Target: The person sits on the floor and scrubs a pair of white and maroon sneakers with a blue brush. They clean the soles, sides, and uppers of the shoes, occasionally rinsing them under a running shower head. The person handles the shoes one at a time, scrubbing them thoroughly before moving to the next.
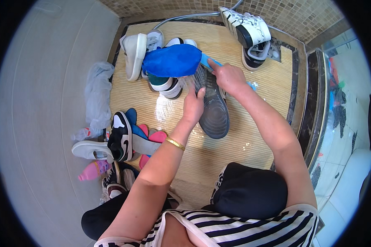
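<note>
A shoe with a dark translucent sole [215, 115] stands sole towards me over the ribbed floor. My left hand [194, 105] grips its left edge, thumb on the sole. My right hand [230, 77] holds a light blue handle [211, 61], index finger stretched along it, at the shoe's upper end. The handle's working end is partly hidden; it looks like a brush. Water streaks run between the hands. Left of the handle, a bright blue fabric-like oval piece [173, 60] covers part of a group of shoes, including a cream shoe [135, 57] and a white-and-green one [160, 81].
A white patterned shoe [247, 26] rests above a black-and-white sneaker [256, 55] near the drain [275, 52]. At left are a black-and-white sneaker [121, 136], pink and blue insoles [157, 136], a pink bottle [94, 170] and a plastic bag [99, 94]. A metal hose [188, 16] runs behind.
</note>
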A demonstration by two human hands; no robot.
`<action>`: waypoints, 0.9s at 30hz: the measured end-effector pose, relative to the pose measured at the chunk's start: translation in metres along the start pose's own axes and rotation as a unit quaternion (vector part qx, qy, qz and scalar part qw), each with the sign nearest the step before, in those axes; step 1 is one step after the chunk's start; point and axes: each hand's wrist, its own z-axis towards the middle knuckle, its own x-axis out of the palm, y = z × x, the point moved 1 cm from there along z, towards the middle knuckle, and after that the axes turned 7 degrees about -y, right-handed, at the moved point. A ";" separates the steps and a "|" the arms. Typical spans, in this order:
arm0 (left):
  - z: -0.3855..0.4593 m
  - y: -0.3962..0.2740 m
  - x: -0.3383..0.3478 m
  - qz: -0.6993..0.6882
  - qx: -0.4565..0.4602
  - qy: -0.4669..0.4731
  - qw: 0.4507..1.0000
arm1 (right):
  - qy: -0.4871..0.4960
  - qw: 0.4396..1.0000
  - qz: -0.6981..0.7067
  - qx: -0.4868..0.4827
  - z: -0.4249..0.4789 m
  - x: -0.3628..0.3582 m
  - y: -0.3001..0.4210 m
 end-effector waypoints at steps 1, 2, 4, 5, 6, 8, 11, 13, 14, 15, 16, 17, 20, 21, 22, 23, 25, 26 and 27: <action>0.000 0.006 -0.002 -0.010 -0.009 0.003 1.000 | 0.003 1.000 0.002 0.011 0.000 -0.001 0.005; -0.001 0.012 -0.005 -0.020 -0.019 0.007 1.000 | 0.046 0.999 0.021 -0.006 -0.012 -0.002 0.011; -0.003 0.019 -0.008 -0.027 -0.032 0.006 0.999 | 0.130 0.991 0.029 -0.032 -0.050 -0.022 0.034; -0.005 0.020 -0.008 -0.024 -0.035 0.003 0.999 | 0.084 0.995 0.027 -0.047 -0.069 -0.017 0.036; -0.006 0.020 -0.008 -0.020 -0.038 -0.003 0.999 | 0.080 0.996 0.014 -0.044 -0.066 -0.019 0.036; -0.006 0.010 -0.007 -0.033 -0.017 0.005 0.999 | 0.076 0.997 0.020 -0.020 -0.045 -0.020 0.025; -0.004 0.007 -0.013 -0.136 -0.082 0.031 0.987 | 0.064 0.997 0.029 -0.014 -0.003 -0.003 0.012; -0.034 -0.012 -0.016 -0.320 -0.262 0.087 0.906 | 0.048 0.999 0.016 0.019 0.004 0.003 0.006; -0.050 -0.025 -0.019 -0.397 -0.354 0.100 0.841 | 0.027 0.999 0.025 0.040 0.007 0.004 -0.001; -0.069 -0.016 -0.015 -0.424 -0.416 0.124 0.795 | 0.009 0.998 0.039 0.058 0.007 0.006 -0.005; -0.086 -0.016 -0.006 -0.483 -0.420 0.113 0.760 | -0.004 0.996 0.051 0.080 0.001 0.010 -0.005; -0.098 -0.015 0.001 -0.540 -0.422 0.102 0.721 | 0.000 0.994 0.056 0.093 -0.006 0.016 -0.004; -0.079 -0.049 -0.002 -0.596 -0.294 0.129 0.736 | -0.011 0.993 0.048 0.109 -0.018 0.017 0.006; -0.070 -0.046 -0.001 -0.565 -0.258 0.130 0.772 | -0.023 0.993 0.052 0.101 -0.020 0.013 0.005; -0.059 -0.039 -0.003 -0.530 -0.223 0.130 0.808 | -0.035 0.993 0.060 0.094 -0.021 0.009 0.000; -0.047 -0.031 -0.005 -0.493 -0.187 0.128 0.840 | -0.047 0.993 0.067 0.087 -0.024 0.005 -0.004; -0.020 -0.026 -0.022 -0.436 -0.183 0.080 0.877 | -0.003 0.998 0.054 0.025 -0.043 -0.009 0.002; -0.007 -0.022 -0.033 -0.435 -0.196 0.082 0.875 | 0.036 0.999 0.030 -0.009 -0.055 -0.017 0.017; 0.002 -0.021 -0.038 -0.436 -0.208 0.089 0.871 | 0.073 0.997 0.001 -0.039 -0.067 -0.023 0.028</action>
